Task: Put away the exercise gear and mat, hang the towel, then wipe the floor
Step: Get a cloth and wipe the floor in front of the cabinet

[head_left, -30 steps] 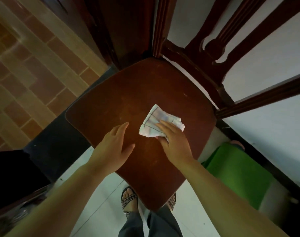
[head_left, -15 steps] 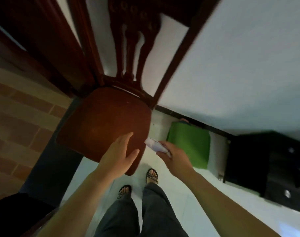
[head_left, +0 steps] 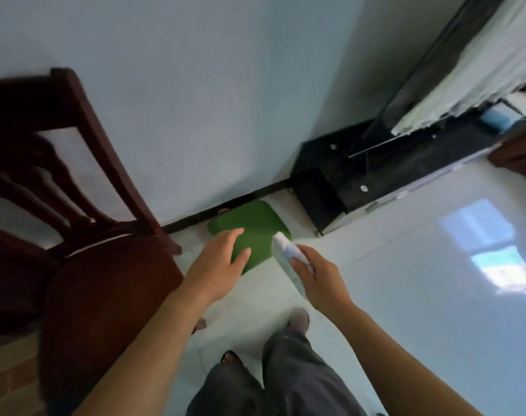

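My right hand [head_left: 317, 277] grips a folded white cloth [head_left: 282, 250] with thin coloured lines, held in the air above the floor. My left hand [head_left: 218, 262] hovers beside it, fingers straight and holding nothing. Behind both hands a green mat [head_left: 257, 223] lies flat on the white tiled floor [head_left: 421, 295] against the wall's dark baseboard. My left hand covers part of the mat's near edge.
A dark wooden chair [head_left: 105, 280] stands at the left, its seat close to my left arm. A black low cabinet [head_left: 361, 175] sits along the wall at the right, with a pale curtain [head_left: 478, 70] above it. My legs and sandalled feet [head_left: 297, 319] are below.
My right hand lifted the cloth off the chair seat and carried it rightward. The view swung right from the chair toward the green mat and the open floor.
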